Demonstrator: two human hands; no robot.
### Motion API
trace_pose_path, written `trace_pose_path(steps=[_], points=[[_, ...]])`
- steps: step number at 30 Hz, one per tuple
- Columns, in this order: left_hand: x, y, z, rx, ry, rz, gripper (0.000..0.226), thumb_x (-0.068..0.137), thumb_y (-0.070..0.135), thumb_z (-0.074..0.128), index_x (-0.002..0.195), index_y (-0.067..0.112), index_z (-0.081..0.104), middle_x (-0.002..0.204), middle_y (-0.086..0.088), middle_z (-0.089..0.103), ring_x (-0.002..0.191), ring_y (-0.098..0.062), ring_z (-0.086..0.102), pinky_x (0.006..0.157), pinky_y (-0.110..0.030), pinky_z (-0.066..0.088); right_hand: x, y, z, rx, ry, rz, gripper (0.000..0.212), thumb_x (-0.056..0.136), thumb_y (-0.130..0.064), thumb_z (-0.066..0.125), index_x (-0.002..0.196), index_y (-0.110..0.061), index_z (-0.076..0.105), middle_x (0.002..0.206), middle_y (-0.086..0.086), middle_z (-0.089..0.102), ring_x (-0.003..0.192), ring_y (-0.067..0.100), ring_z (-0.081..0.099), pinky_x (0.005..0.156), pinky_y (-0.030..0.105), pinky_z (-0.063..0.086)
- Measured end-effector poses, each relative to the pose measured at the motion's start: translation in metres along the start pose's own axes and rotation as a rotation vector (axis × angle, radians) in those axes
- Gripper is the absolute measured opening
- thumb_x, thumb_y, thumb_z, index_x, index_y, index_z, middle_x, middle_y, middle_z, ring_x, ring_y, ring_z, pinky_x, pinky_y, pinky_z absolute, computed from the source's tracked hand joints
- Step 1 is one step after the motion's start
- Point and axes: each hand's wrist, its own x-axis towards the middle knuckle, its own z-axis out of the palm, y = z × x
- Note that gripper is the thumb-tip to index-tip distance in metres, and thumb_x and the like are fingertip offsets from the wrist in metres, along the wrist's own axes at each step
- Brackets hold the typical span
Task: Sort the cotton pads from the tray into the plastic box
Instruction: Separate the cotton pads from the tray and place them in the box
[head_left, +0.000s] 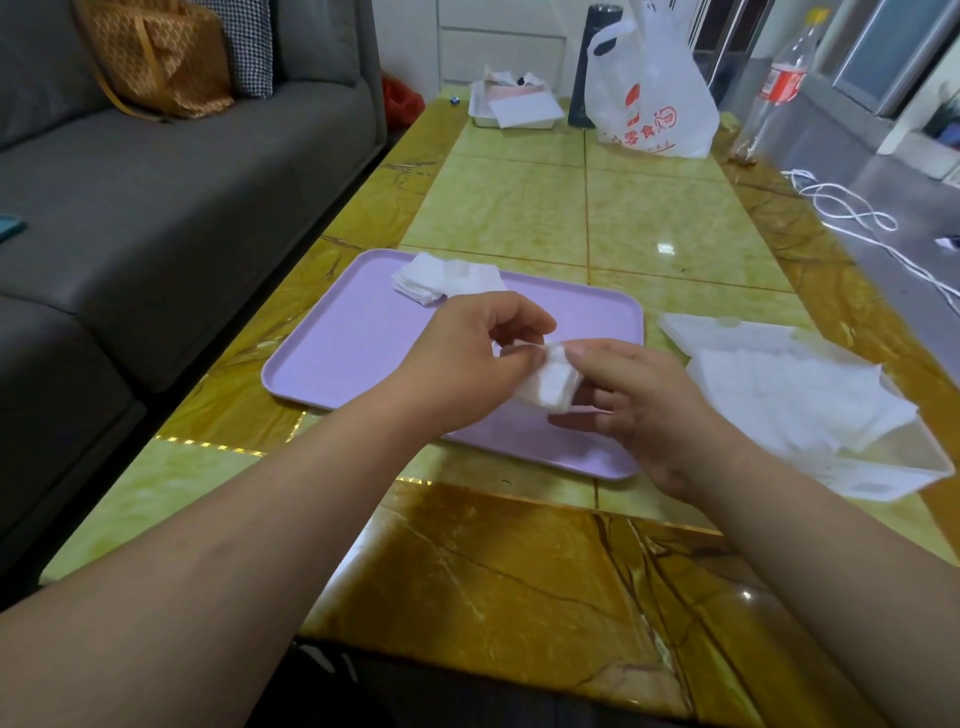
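Crowding the far end of the bench, at 12 o'clock: white plastic bag, dark flask, shallow white dish of papers, clear bottle. Grey sofa at 9 o'clock; white cable at 2 o'clock. Nothing between tray and plastic box. Box walls clear, hard to trace; its lid lies just behind. Pads inside merge into one white mass. Loose cotton pads lie at the tray's 12 o'clock edge. Left hand and right hand meet over the tray, both pinched onto a small stack of pads, fingers curled.
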Motion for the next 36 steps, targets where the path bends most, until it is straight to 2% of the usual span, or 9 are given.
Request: trace_pose_path(steps=[3,6,8,11,17,21,25,30,36], points=[[0.002,-0.002,0.001,0.080,-0.013,0.011,0.029,0.086,0.017,0.077,0.113,0.025,0.073,0.095,0.013,0.068,0.077,0.002,0.059,0.069,-0.007,0.042,0.002,0.007,-0.002,-0.176,0.044,-0.096,0.034,0.081,-0.010,0.084,0.113,-0.009,0.073,0.104,0.021,0.076,0.103,0.037,0.073,0.091,0.050,0.061],[0.003,-0.006,0.000,0.212,-0.110,-0.098,0.052,0.078,0.036,0.085,0.126,0.031,0.065,0.093,0.013,0.060,0.073,-0.001,0.055,0.072,-0.019,0.045,0.005,0.012,-0.003,-0.338,0.113,-0.149,0.035,0.081,0.007,0.074,0.106,-0.017,0.072,0.100,0.016,0.077,0.101,0.037,0.072,0.097,0.053,0.057],[0.002,-0.007,0.000,0.252,-0.185,-0.134,0.041,0.078,0.036,0.085,0.115,0.028,0.070,0.080,0.011,0.061,0.067,-0.003,0.056,0.067,-0.024,0.045,0.005,0.013,-0.002,-0.424,0.109,-0.170,0.038,0.083,0.010,0.066,0.101,-0.023,0.072,0.100,0.008,0.077,0.099,0.032,0.072,0.095,0.049,0.058],[0.000,-0.006,0.002,0.303,-0.206,-0.130,0.016,0.080,0.035,0.081,0.092,0.026,0.075,0.069,0.010,0.062,0.062,-0.006,0.055,0.059,-0.025,0.040,0.003,0.015,0.001,-0.521,0.111,-0.184,0.040,0.086,0.006,0.059,0.104,-0.028,0.068,0.105,0.001,0.073,0.101,0.023,0.070,0.092,0.040,0.057],[0.000,-0.007,0.004,0.332,-0.243,-0.185,0.020,0.080,0.036,0.079,0.095,0.029,0.069,0.068,0.011,0.063,0.064,-0.004,0.059,0.056,-0.023,0.037,0.002,0.015,0.012,-0.375,0.086,-0.028,0.068,0.072,-0.026,0.067,0.138,-0.034,0.052,0.131,-0.008,0.060,0.119,0.009,0.061,0.103,0.032,0.051],[-0.003,-0.006,0.010,0.299,-0.268,-0.158,0.024,0.077,0.037,0.079,0.095,0.027,0.068,0.070,0.009,0.064,0.065,-0.007,0.059,0.059,-0.024,0.044,0.002,0.014,0.019,-0.372,0.156,-0.033,0.042,0.099,-0.041,0.061,0.139,-0.034,0.054,0.133,-0.016,0.058,0.119,0.005,0.058,0.102,0.026,0.046],[0.000,-0.004,0.009,0.318,-0.258,-0.183,0.029,0.074,0.037,0.081,0.099,0.031,0.068,0.072,0.008,0.064,0.065,-0.008,0.059,0.058,-0.025,0.042,0.003,0.017,0.022,-0.440,0.242,-0.075,0.030,0.107,-0.027,0.047,0.136,-0.028,0.057,0.133,-0.011,0.059,0.119,0.010,0.057,0.084,0.016,0.043],[-0.001,-0.005,0.013,0.309,-0.284,-0.173,0.013,0.087,0.030,0.071,0.097,0.024,0.068,0.070,0.006,0.064,0.064,-0.011,0.059,0.058,-0.026,0.040,0.003,0.016,0.023,-0.481,0.254,-0.070,0.036,0.109,-0.023,0.039,0.142,-0.025,0.054,0.141,-0.010,0.055,0.131,0.012,0.051,0.108,0.029,0.041],[-0.002,-0.001,0.010,0.248,-0.305,-0.160,0.011,0.092,0.022,0.060,0.100,0.017,0.066,0.084,-0.006,0.071,0.074,-0.022,0.064,0.066,-0.035,0.050,0.002,0.014,0.024,-0.360,0.032,0.012,0.086,0.072,-0.032,0.068,0.153,-0.036,0.040,0.150,-0.019,0.044,0.134,0.007,0.048,0.112,0.030,0.040]])
